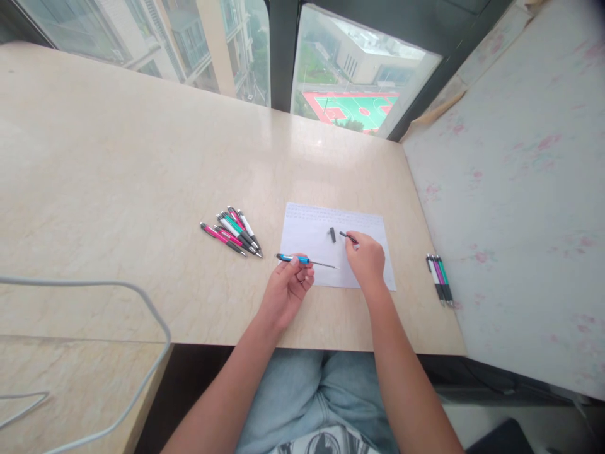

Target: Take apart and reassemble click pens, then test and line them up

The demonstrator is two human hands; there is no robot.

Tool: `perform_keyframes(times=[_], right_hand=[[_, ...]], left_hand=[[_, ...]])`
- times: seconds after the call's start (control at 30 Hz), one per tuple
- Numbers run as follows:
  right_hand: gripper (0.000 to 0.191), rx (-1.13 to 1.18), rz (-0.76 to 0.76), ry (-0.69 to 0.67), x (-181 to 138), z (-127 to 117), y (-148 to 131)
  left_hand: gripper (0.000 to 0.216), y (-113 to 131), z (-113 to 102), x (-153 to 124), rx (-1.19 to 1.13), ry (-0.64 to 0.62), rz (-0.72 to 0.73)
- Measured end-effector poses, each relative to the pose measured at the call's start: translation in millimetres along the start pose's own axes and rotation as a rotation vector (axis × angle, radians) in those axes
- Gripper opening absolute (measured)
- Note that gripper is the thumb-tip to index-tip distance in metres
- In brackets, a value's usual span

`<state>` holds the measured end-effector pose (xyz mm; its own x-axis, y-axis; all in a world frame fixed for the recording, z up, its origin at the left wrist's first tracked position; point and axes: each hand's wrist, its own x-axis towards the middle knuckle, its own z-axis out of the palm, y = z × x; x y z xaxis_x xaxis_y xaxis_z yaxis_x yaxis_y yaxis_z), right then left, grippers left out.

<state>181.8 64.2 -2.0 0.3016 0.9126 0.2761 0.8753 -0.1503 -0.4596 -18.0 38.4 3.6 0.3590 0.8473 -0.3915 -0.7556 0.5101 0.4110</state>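
Your left hand (286, 287) pinches a blue pen barrel (303, 259), its thin refill (325, 264) jutting over the paper (312, 226); your right hand (368, 260) pinches a slim dark piece (348, 236). Stubby black part (333, 235) lies on the paper. Loose pens (231, 231) fan out left; grey cable (158, 315) loops beyond. Flowered wall (520, 221) bounds the right. Marbled desk (118, 157) stretches wide leftward, front edge under your forearms.

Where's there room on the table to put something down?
Bare table lies between the pen pile and the window, and between the handwritten sheet and the three pens by the wall. It's crowded around the left hand, right hand and small black piece.
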Motion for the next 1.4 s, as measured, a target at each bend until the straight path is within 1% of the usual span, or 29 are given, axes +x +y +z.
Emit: perform_keyframes(times=[0.07,0.13,0.23,0.3,0.33,0.4,0.43,0.5,0.57,0.67,0.73,0.8,0.9,1.0,1.1,1.27,1.33,1.4], right_hand=[[0.024,0.025,0.0,0.04,2.8,7.6,-6.2],[0.025,0.085,-0.003,0.039,0.7,10.3,-9.8],[0.031,0.249,0.04,0.01,-12.8,3.7,-12.5],[0.037,0.419,0.124,-0.042,-26.4,-8.0,-15.5],[0.04,0.523,0.159,-0.107,-33.7,-15.4,-17.9],[0.045,0.669,0.138,-0.238,-46.8,-31.1,-24.1],[0.041,0.665,0.091,-0.276,-52.2,-38.2,-27.7],[0.029,0.568,-0.043,-0.32,-59.7,-49.0,-33.9],[0.021,0.459,-0.149,-0.324,-63.4,-54.7,-37.4],[0.02,0.368,-0.211,-0.316,-64.7,-57.7,-36.0],[0.019,0.334,-0.222,-0.313,-65.2,-59.1,-31.7],[0.019,0.326,-0.191,-0.294,-65.7,-59.8,-25.1],[0.018,0.319,-0.068,-0.247,-64.5,-55.3,-12.2],[0.018,0.227,0.061,-0.183,-56.2,-41.9,-0.1],[0.022,0.193,0.142,-0.125,-38.7,-24.4,3.9],[0.033,0.229,0.149,-0.063,-5.3,-4.1,-4.4],[0.035,0.234,0.138,-0.062,0.1,-2.9,-7.9],[0.036,0.255,0.128,-0.072,-1.9,-7.3,-11.2]], left_hand=[[0.022,0.6,0.6,-0.1,0.006,-0.001,-0.002],[0.021,0.8,0.5,-0.1,0.011,-0.002,-0.001],[0.022,-0.2,-0.6,-0.1,0.019,-0.001,-0.002],[0.022,-1.4,-1.0,-0.3,0.043,0.0,-0.007],[0.022,-2.0,-0.9,-0.5,0.067,-0.002,-0.009],[0.022,-3.1,-0.2,-1.4,0.137,-0.007,-0.007],[0.021,-3.5,0.5,-2.0,0.174,-0.01,-0.004],[0.021,-4.0,1.7,-3.2,0.226,-0.021,-0.003],[0.022,-4.2,2.4,-4.2,0.248,-0.046,-0.019],[0.023,-4.4,1.9,-4.4,0.259,-0.07,-0.025],[0.023,-4.5,1.3,-3.3,0.241,-0.042,0.017],[0.022,-4.4,1.0,-1.9,0.206,0.005,0.069],[0.022,-4.1,1.3,-0.1,0.175,0.044,0.098],[0.023,-4.1,1.2,0.5,0.176,0.042,0.077],[0.023,-3.9,0.6,0.2,0.178,0.035,0.064],[0.022,-2.5,2.3,-0.8,0.188,0.036,0.047],[0.023,-2.0,3.6,-1.1,0.189,0.04,0.043],[0.023,-2.0,4.4,-1.3,0.186,0.041,0.037]])
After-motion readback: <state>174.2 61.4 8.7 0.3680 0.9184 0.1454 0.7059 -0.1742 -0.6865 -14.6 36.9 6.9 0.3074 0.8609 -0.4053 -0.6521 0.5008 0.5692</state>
